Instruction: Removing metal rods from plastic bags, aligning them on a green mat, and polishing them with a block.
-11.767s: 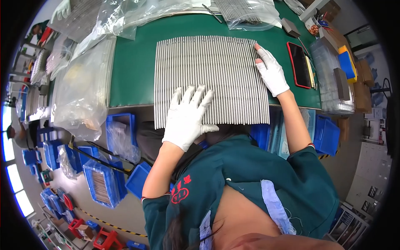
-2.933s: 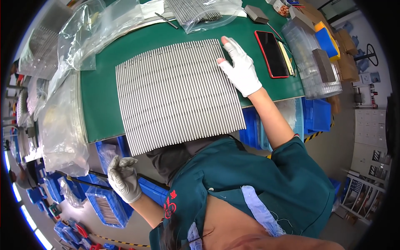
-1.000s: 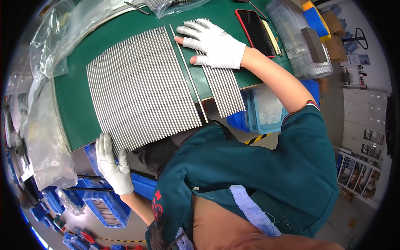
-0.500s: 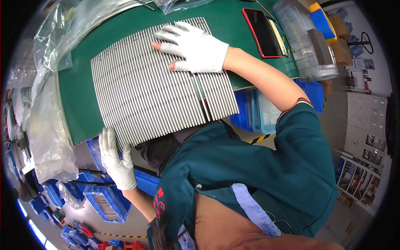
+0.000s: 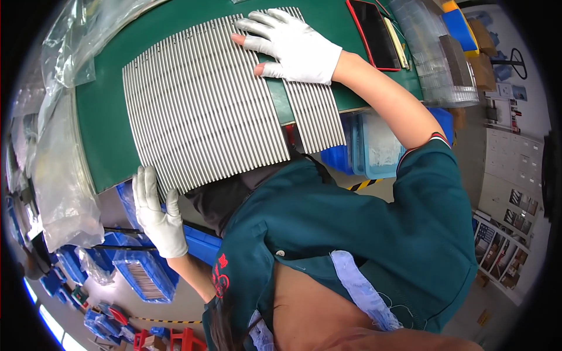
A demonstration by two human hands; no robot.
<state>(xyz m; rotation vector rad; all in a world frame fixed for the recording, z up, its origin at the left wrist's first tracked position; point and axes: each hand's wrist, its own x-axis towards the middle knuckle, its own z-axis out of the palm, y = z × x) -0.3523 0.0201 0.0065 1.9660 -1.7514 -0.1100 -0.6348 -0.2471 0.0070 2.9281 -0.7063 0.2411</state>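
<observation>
Larger row of slim parallel metal rods [image 5: 202,105] on smooth green tabletop [image 5: 100,134], near ends overhanging edge; smaller row [image 5: 318,117] to right, narrow gap between. Bare green strip left of larger row. White-gloved right hand [image 5: 293,50] over both rows, fingers spread wide. Gloved left hand [image 5: 158,213] at larger row's near-left corner, thumb wide. Red embroidery [image 5: 221,278] on dark green shirt [image 5: 345,193].

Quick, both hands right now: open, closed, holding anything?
Left hand: open, gripping nothing, at the larger rod group's lower left corner.
Right hand: open, palm down over the smaller rod group, gripping nothing.
</observation>
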